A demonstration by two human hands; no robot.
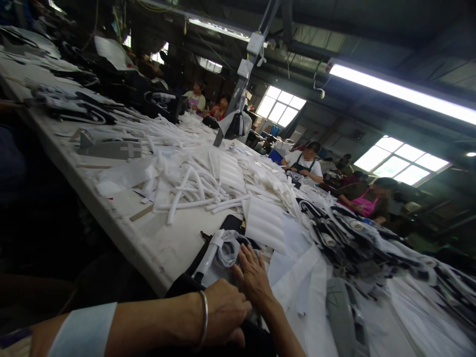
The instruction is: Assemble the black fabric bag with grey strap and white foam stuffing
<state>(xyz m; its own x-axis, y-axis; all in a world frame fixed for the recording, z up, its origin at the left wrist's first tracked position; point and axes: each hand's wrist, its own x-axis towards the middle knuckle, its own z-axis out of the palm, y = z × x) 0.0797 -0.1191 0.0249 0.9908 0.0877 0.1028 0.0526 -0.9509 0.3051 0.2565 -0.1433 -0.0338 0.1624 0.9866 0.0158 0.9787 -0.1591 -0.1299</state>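
Note:
A black bag (186, 283) lies at the near edge of the table in front of me. On it are a plastic-wrapped strap or handle (208, 258) and a bunched ring of clear plastic (227, 249). My right hand (256, 278) rests on the bag beside the ring, its fingers stretched out. My left hand (226, 312), with a silver bangle at the wrist, is curled closed over the near part of the bag. Whatever its fingers grip is hidden. A white ribbed foam sheet (265, 224) lies just beyond the bag.
White foam strips (193, 181) are heaped across the table (163, 243). Black plastic-wrapped pieces (334, 228) pile up at right, near a grey template (344, 317). A post with sockets (256, 43) rises from the table. Several people (307, 163) sit along the far side.

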